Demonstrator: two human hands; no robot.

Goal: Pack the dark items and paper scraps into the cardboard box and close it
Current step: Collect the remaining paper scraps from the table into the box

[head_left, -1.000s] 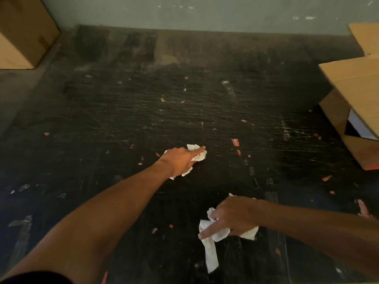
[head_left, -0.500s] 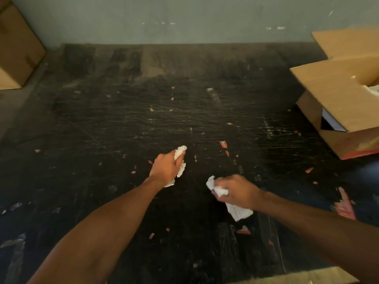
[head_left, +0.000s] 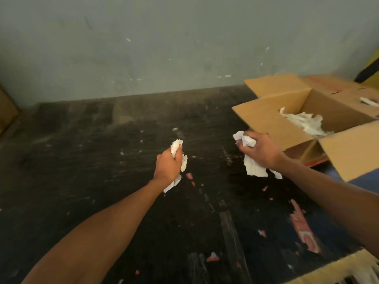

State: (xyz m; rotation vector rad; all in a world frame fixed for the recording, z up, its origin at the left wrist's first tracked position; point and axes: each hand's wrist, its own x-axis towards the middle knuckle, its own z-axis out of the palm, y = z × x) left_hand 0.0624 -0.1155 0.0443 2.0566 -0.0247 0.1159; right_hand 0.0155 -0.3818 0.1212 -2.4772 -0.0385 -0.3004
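Note:
My left hand (head_left: 167,166) is closed around a crumpled white paper scrap (head_left: 176,147), held above the dark table near its middle. My right hand (head_left: 262,151) grips another white paper scrap (head_left: 254,168), just in front of the left wall of the open cardboard box (head_left: 272,121). The box stands at the right with its flaps spread out. White crumpled paper (head_left: 305,123) lies inside it. No dark items are visible.
The black scratched table (head_left: 102,160) carries small red and white flecks and a red tape strip (head_left: 303,228). A grey-green wall (head_left: 164,48) rises behind it. Another cardboard box (head_left: 6,111) shows at the far left edge, and a cardboard edge (head_left: 338,269) at bottom right.
Both hands have lifted their paper scraps off the table and moved right toward the box. The view has tilted up and right, showing the box's inside.

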